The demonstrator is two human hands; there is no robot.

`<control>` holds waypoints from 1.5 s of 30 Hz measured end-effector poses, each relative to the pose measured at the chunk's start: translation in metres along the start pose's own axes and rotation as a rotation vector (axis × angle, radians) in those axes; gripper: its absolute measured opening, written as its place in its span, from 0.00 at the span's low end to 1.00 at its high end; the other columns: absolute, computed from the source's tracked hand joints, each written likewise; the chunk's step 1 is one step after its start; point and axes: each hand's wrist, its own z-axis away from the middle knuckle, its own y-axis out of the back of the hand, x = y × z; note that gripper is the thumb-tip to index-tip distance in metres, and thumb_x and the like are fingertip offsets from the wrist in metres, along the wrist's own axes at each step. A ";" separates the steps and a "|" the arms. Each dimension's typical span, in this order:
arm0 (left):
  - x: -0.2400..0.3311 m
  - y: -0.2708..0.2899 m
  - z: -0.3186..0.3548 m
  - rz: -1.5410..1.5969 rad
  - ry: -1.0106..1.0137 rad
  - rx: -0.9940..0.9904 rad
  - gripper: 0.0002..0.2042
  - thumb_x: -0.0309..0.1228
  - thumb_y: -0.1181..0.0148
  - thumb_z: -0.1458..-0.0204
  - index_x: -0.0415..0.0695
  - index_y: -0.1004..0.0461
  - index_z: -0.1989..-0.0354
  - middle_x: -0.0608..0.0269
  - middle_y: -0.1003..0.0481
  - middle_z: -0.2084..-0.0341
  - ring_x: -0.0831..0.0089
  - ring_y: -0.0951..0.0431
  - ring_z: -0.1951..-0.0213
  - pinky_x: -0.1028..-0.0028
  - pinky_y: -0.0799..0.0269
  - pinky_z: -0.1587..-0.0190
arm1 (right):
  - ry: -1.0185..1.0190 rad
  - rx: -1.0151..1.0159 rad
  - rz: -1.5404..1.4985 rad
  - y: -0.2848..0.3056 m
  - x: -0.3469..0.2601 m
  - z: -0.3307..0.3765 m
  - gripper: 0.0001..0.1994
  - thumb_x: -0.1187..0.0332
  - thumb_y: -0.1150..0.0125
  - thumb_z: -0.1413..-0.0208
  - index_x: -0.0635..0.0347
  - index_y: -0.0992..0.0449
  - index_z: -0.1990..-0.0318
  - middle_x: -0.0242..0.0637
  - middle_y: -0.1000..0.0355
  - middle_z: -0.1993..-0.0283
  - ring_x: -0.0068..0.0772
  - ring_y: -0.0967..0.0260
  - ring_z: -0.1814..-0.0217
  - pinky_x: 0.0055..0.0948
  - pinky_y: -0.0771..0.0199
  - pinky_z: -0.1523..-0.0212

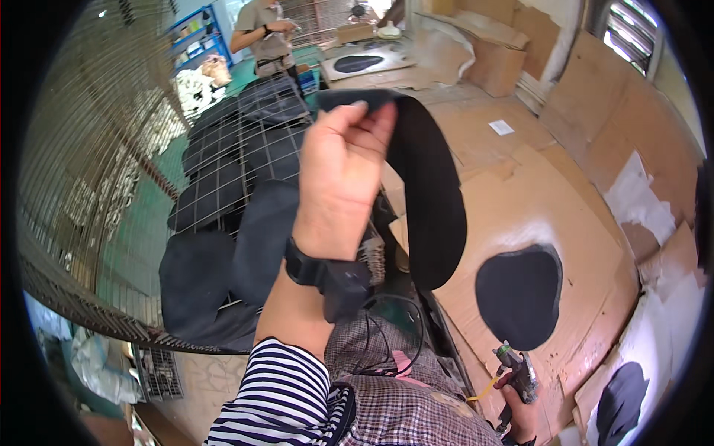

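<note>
My left hand [342, 167] is raised in the middle of the view, its fingers pinching the edge of a thin black rounded sheet [437, 201]. The sheet bends over at the top and hangs down to the right of my wrist. At the lower right my right hand [523, 410] is wrapped round the handle of a spray gun [517, 372] with a yellow hose. Just beyond the gun's nozzle a dark rounded piece [519, 296] lies flat on cardboard, with a whitish patch around its far edge. A dark device is strapped to my left wrist.
A wire rack [249, 160] on the left bears several black pieces. The cardboard-covered bench [535, 201] runs along the right, with cardboard sheets [587, 97] standing behind it. Another person [266, 37] stands at the far end, near blue shelves [195, 37]. Another black piece [622, 401] lies at the lower right.
</note>
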 end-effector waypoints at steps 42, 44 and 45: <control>-0.132 0.104 0.110 -0.500 0.651 0.148 0.23 0.25 0.49 0.47 0.42 0.43 0.42 0.54 0.30 0.57 0.61 0.26 0.58 0.65 0.29 0.54 | -0.011 0.698 -0.004 0.016 0.001 0.124 0.16 0.73 0.39 0.49 0.67 0.32 0.53 0.33 0.29 0.66 0.22 0.31 0.66 0.23 0.29 0.64; -0.157 0.112 0.117 -0.541 0.716 0.137 0.23 0.24 0.49 0.47 0.42 0.44 0.42 0.55 0.30 0.58 0.61 0.26 0.58 0.66 0.29 0.55 | -0.030 0.664 -0.035 0.009 -0.001 0.137 0.17 0.74 0.37 0.51 0.67 0.32 0.54 0.34 0.29 0.67 0.22 0.30 0.69 0.23 0.28 0.65; -0.168 0.116 0.121 -0.567 0.743 0.137 0.23 0.24 0.49 0.47 0.42 0.44 0.42 0.55 0.30 0.58 0.61 0.26 0.59 0.66 0.29 0.55 | -0.009 0.697 -0.059 0.004 -0.003 0.140 0.17 0.74 0.37 0.51 0.67 0.32 0.54 0.34 0.29 0.67 0.23 0.31 0.69 0.23 0.28 0.65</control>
